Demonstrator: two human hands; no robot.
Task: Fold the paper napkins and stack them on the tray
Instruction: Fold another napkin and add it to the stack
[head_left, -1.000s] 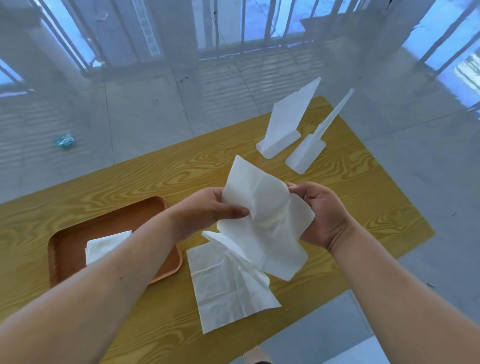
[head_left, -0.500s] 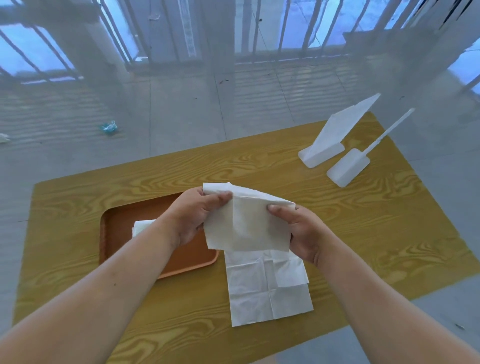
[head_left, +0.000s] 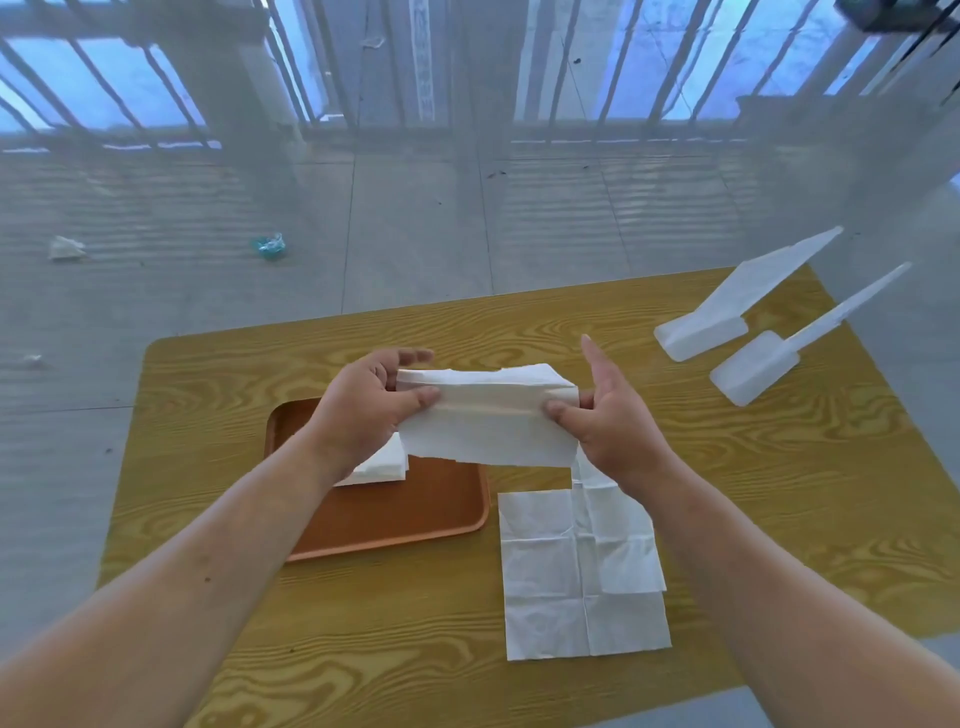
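Both hands pinch one white paper napkin (head_left: 485, 415), folded into a wide band and held in the air above the table: the left hand (head_left: 369, 410) grips its left end between thumb and fingers, and the right hand (head_left: 613, 415) grips the right end with thumb and lower fingers, the index finger pointing up free. Below them lies a rectangular table with a yellow wood-grain top (head_left: 779, 493). On its left part sits an orange-brown rectangular plastic tray (head_left: 395, 514) with rounded corners, and a folded white napkin (head_left: 382, 465) rests inside it near the far edge, partly hidden by the left wrist. Just right of the tray, unfolded white napkins with crease lines (head_left: 582, 571) lie flat and overlapping on the wood. Two white plastic stands with slanted uprights (head_left: 727, 322) occupy the far right corner. Beyond the table stretches a grey tiled floor (head_left: 415, 234), with a crumpled teal scrap (head_left: 269, 245) and a crumpled white scrap (head_left: 66, 248) lying on it before tall barred windows.
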